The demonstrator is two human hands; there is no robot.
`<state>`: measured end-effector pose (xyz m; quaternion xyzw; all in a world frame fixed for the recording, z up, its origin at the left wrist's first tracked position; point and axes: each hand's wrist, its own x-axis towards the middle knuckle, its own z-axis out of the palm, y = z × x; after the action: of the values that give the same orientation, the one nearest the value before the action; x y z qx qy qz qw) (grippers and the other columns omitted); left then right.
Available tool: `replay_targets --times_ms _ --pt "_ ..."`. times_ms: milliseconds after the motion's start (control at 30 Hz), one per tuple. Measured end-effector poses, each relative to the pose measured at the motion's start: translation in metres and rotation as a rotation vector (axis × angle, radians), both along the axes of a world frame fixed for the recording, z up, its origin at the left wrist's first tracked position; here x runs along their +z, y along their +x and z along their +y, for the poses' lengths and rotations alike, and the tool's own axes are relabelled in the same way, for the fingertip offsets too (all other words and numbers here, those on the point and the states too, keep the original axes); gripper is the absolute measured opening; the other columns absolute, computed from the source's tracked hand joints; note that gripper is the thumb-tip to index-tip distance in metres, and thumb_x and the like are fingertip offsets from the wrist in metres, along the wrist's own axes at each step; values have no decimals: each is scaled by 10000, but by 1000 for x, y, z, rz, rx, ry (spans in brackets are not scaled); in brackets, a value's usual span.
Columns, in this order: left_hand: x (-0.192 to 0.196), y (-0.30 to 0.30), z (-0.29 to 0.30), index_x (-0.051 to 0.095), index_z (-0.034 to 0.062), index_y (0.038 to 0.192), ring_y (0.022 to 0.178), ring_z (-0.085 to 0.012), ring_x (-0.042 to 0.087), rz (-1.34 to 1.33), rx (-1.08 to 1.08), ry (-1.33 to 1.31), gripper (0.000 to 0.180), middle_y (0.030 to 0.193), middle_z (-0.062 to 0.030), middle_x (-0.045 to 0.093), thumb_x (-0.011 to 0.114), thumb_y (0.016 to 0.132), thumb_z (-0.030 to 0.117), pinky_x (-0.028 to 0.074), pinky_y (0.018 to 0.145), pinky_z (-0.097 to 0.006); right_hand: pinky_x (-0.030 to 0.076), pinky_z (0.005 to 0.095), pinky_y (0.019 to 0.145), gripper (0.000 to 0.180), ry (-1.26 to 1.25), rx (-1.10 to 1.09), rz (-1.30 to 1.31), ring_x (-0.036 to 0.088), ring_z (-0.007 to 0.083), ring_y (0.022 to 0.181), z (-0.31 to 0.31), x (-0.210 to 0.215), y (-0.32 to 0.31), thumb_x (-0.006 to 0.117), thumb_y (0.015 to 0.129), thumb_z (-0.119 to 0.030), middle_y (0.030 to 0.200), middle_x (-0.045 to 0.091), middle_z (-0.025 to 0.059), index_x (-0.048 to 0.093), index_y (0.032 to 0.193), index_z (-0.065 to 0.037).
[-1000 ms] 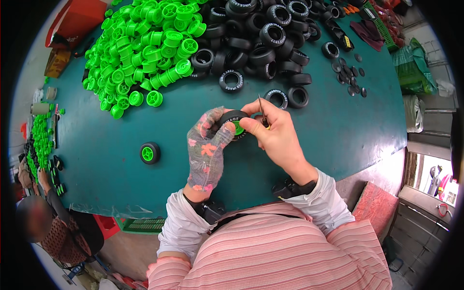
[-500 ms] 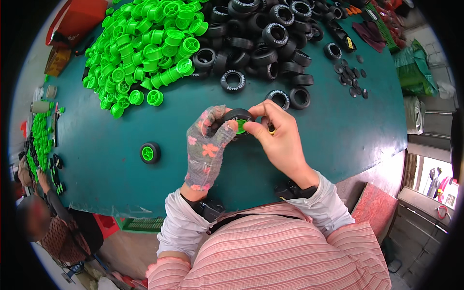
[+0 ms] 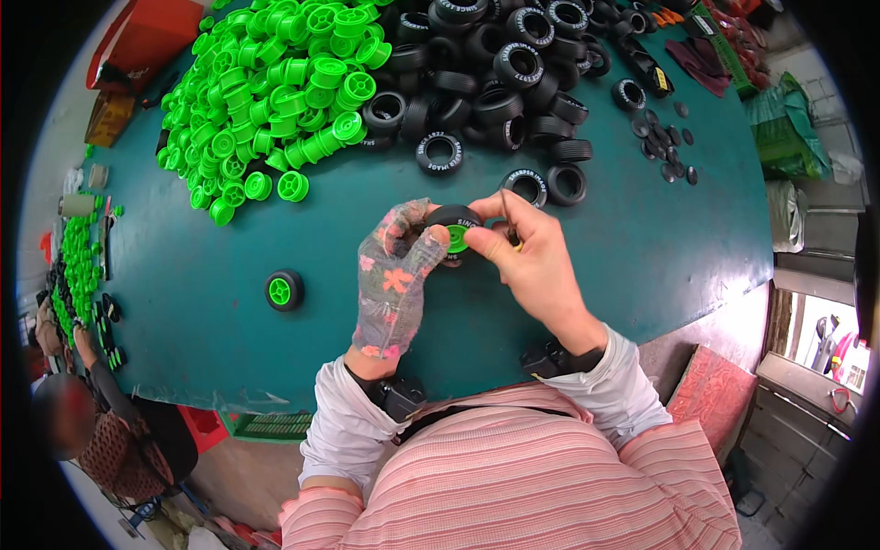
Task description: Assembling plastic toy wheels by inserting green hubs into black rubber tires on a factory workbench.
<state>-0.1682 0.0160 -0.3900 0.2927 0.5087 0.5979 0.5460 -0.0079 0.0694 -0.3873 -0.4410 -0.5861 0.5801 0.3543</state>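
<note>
Above the table's near half, my left hand [image 3: 392, 275], in a fingerless flowered glove, is closed round a toy wheel [image 3: 456, 237] made of a black tyre and a green rim. Its thumb presses on the rim's near face. My right hand [image 3: 534, 258] is closed at the wheel's right side, with the thumb at the rim and the bent index finger on the tyre. A thin dark and yellow tool [image 3: 516, 240] lies inside the right hand, mostly hidden by the fingers. Another wheel [image 3: 284, 290], tyre and green rim together, sits alone on the left.
A heap of green rims [image 3: 266, 101] lies at the far left of the green table [image 3: 642, 257], beside a pile of black tyres [image 3: 495, 82]. Small black discs [image 3: 662, 142] are scattered at the right. A co-worker [image 3: 101, 422] is at the left edge.
The wheel has turned a little in my hands, so more of the tyre's lettered side faces me. My right thumb and fingers have shifted slightly along the rim. Both hands keep their grip.
</note>
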Motion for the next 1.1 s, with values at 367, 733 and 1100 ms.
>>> replay_targets --times_ms 367,733,1100 --pt "3 1 1 598 -16 1228 959 -157 665 -224 41 -77 326 1111 -76 661 699 972 159 601 816 -311 366 243 544 238 111 -9 -77 420 47 592 -3 0 -3 770 869 -117 867 633 12 663 1049 -4" --pt "-3 -6 -4 601 -34 1229 929 -167 664 -100 -45 -35 354 1114 -95 651 714 963 169 609 754 -319 368 215 463 185 -338 63 93 465 32 533 7 14 5 716 949 -173 758 609 -22 663 1042 -21" --pt "5 -11 -7 534 7 1374 1104 -175 637 -172 -136 23 512 1303 -111 604 731 926 153 575 895 -327 432 249 555 224 426 33 -116 548 67 713 -3 22 3 709 959 -172 871 640 36 650 1078 9"
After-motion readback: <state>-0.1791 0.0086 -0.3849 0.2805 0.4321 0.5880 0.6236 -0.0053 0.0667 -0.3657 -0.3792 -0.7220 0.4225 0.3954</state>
